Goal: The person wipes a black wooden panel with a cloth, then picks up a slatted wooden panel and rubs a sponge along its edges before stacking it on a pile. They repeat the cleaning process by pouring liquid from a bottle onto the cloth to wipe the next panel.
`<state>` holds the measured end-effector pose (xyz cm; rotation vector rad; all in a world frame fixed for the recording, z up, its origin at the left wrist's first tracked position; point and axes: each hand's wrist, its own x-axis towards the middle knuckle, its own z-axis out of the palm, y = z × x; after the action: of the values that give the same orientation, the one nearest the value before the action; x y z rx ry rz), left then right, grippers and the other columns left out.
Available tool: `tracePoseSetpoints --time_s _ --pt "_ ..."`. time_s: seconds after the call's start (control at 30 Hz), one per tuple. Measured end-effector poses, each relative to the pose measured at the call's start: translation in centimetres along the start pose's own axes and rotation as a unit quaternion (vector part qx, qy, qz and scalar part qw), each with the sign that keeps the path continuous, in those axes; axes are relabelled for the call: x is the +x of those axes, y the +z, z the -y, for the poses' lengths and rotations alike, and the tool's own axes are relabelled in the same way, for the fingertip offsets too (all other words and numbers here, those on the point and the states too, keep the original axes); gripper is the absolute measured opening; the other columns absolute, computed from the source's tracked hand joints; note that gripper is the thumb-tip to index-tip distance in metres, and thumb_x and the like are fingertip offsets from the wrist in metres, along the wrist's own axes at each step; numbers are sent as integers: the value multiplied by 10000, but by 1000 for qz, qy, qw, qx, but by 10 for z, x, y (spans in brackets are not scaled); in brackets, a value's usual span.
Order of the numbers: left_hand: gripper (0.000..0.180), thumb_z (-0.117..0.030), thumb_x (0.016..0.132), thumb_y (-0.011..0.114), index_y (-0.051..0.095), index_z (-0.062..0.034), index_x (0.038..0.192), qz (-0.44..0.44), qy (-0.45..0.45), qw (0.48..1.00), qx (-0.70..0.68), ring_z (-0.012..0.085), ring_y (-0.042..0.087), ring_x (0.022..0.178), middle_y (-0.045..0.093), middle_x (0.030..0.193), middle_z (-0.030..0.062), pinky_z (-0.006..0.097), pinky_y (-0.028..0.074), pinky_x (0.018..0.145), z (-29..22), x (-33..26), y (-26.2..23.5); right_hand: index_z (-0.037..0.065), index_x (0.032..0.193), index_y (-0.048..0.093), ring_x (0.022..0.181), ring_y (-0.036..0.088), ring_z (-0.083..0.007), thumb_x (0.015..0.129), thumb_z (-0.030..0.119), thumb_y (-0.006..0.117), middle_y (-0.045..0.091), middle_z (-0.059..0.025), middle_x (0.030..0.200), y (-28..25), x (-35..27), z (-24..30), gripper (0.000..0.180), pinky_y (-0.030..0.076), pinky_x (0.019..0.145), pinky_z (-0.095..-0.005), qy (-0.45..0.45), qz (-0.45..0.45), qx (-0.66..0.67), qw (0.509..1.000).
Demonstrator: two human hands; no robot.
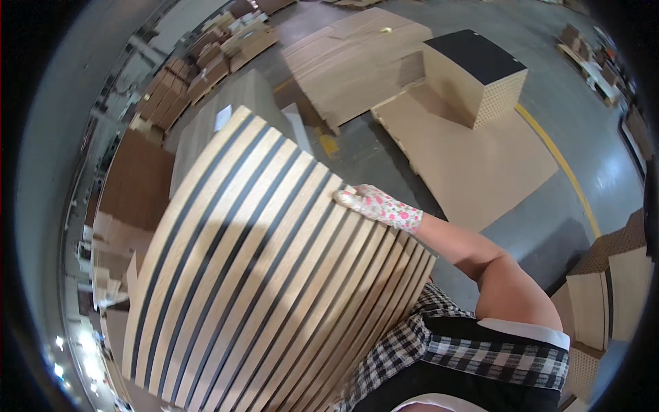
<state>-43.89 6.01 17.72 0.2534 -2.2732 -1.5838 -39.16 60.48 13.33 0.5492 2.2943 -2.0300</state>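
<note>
A large slatted wood panel, with pale wooden strips over dark backing, fills the middle and lower left of the view. It stands tilted in front of my body. My right hand, in a white glove with pink flowers, is closed over the panel's upper edge, thumb on the slatted face and the other fingers mostly behind it. My left hand is out of sight; the panel covers much of the area on that side.
Beyond the panel, a stack of panels with a black top sits on a cardboard-covered pallet. A big cardboard-wrapped stack stands behind. Boxes line the far left. More stacked panels are at right, near a yellow floor line.
</note>
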Motion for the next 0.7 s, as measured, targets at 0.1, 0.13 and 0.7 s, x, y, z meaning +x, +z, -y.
tracePoseSetpoints --time_s 0.1,0.13,0.7 --pt "609 -457 978 173 112 -89 1459 43 2 999 1 228 150 1377 142 1508 92 354 108 1129 -17 10 72 -93 1170 535 1063 567 -316 722 750 494 585 -250 1116 -71 15 -66 956 443 909 -376 38 -104 8 994" --pt "607 -455 978 173 111 -89 1459 59 5 998 0 227 148 1378 140 1508 92 353 106 1129 -23 15 93 -87 1143 555 1029 583 -302 726 734 507 602 -238 1083 -91 12 -77 923 453 886 -375 35 -137 19 990" --pt "670 -493 963 236 60 -80 1461 486 8 866 -116 180 54 1395 44 1526 51 327 35 1121 -30 154 503 -40 937 655 637 615 -177 806 660 494 636 -116 750 -232 -29 -120 730 508 632 -289 114 -439 166 875"
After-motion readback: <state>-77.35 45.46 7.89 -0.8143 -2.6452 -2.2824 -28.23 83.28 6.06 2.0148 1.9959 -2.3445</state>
